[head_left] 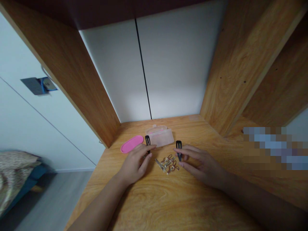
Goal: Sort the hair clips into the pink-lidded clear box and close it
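My left hand (136,162) rests on the wooden desk (168,199), fingers pinched on a black snap hair clip (147,140) that sticks out beyond them. My right hand (198,162) lies to the right, thumb and fingers closed on a second black hair clip (178,146). Between the hands lies a small heap of metal hair clips (167,163). Behind them sits a translucent pink box (160,136), and its pink oval lid (132,143) lies flat to the left.
Wooden side panels (79,80) wall the desk nook left and right, with a white back panel (166,70) behind. A blurred patch covers the right shelf area. Floor and a bed corner (14,176) lie far left.
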Available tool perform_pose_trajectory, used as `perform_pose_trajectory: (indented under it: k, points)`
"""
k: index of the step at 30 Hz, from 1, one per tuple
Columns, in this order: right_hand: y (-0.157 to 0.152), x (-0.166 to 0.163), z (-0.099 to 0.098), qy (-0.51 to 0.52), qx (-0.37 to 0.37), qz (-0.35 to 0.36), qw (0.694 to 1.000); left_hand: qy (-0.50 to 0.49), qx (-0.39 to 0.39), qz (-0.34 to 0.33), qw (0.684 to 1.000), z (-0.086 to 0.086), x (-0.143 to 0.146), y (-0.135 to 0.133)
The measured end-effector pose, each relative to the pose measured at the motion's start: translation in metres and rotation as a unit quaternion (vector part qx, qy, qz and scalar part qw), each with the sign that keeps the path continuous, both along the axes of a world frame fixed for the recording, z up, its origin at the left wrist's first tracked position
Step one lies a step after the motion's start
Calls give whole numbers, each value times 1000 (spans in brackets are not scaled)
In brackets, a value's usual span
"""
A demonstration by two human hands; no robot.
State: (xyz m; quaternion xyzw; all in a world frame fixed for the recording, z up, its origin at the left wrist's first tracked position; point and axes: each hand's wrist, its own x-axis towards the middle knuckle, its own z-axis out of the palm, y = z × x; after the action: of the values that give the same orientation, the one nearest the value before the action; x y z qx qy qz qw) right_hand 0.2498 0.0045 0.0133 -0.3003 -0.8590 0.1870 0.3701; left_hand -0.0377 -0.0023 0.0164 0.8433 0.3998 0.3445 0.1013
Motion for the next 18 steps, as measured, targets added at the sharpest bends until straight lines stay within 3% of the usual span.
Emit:
perform_pose_trajectory:
  k: [14, 18]
  points:
    - [6, -1, 1, -16, 44, 46, 998, 0, 50, -47, 998, -11, -2, 10]
    - [6, -3, 1, -6, 27, 52, 998, 4, 7, -91, 996, -7, 4, 6]
